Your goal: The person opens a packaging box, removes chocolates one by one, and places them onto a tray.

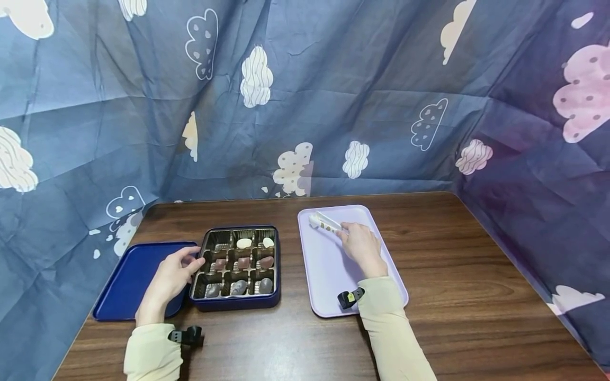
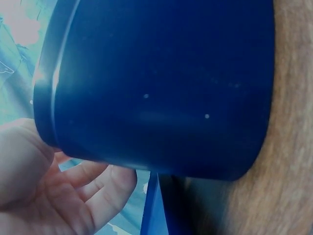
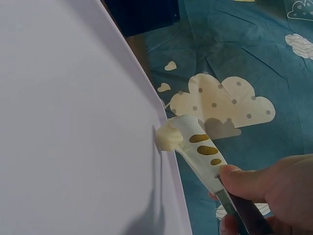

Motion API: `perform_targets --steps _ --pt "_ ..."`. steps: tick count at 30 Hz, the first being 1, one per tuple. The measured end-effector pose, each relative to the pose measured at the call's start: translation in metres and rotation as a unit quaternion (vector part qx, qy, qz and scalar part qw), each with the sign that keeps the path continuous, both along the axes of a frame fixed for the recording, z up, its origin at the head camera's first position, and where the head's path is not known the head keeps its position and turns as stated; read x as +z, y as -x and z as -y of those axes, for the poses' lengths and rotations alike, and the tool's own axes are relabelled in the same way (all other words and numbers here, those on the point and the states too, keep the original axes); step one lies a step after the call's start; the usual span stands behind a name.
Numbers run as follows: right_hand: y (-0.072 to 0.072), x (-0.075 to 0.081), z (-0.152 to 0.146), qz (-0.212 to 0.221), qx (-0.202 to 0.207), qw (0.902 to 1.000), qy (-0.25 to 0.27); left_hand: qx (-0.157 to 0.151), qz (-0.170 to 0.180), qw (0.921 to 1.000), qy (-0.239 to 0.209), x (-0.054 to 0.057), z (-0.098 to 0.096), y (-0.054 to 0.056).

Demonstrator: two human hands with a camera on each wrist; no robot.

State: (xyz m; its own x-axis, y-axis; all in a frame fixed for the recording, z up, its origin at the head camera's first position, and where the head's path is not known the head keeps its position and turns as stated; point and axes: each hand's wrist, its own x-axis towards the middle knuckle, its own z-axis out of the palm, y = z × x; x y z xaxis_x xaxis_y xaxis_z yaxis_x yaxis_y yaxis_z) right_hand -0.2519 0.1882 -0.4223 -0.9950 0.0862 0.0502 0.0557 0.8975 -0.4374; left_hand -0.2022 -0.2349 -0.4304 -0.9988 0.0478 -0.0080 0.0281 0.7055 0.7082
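My right hand (image 1: 363, 246) grips tongs (image 1: 329, 224) with white tips and brown-gold spots, above the far end of a lilac tray (image 1: 329, 275). Pinched between the tips is a cream-white chocolate (image 3: 169, 137); whether it touches the tray, I cannot tell. My left hand (image 1: 172, 275) touches the left rim of a navy tin (image 1: 238, 304), its fingers loosely bent. Inside the tin, a gold divided insert holds white chocolates (image 1: 244, 243) at the back, brown ones (image 1: 243, 263) in the middle and dark ones (image 1: 239, 287) in front. Its back left compartment shows no chocolate.
Left of the tin lies a flat blue lid (image 1: 138, 280), partly under my left forearm. Everything stands on a brown wooden table (image 1: 457, 275). A blue cloth (image 1: 333, 116) with cloud prints hangs behind and at the sides.
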Motion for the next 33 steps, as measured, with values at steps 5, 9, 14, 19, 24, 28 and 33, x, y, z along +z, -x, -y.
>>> perform_targets --steps 5,9,14,19,24,28,33 --pt "-0.0007 -0.0002 0.0019 0.006 -0.007 1.0 0.001 -0.001 -0.002 1.0 -0.002 0.0003 0.0004 -0.0001" --pt "-0.0008 -0.0006 0.0019 0.008 -0.01 0.9999 0.0 -0.001 -0.001 1.0 -0.002 -0.0002 0.0004 -0.0002" --pt "-0.0006 0.0014 0.0011 -0.003 -0.004 1.0 -0.005 -0.001 -0.004 1.0 0.0 -0.0007 0.0005 0.0002" --pt "-0.0002 0.0049 -0.0001 -0.029 0.001 0.9996 -0.007 0.0 -0.005 1.0 0.001 -0.0009 0.0003 0.0003" --pt "0.0001 0.0061 -0.0013 -0.052 -0.005 0.9986 0.003 -0.001 -0.003 1.0 0.002 -0.0003 0.0 -0.0009" --pt "-0.0005 0.0066 -0.0019 -0.06 -0.016 0.9978 0.024 -0.004 -0.005 1.0 0.001 0.0002 -0.0002 -0.0012" --pt "-0.0007 0.0076 -0.0021 -0.088 -0.014 0.9954 0.035 -0.006 -0.009 0.9999 0.001 0.0003 -0.0006 -0.0012"
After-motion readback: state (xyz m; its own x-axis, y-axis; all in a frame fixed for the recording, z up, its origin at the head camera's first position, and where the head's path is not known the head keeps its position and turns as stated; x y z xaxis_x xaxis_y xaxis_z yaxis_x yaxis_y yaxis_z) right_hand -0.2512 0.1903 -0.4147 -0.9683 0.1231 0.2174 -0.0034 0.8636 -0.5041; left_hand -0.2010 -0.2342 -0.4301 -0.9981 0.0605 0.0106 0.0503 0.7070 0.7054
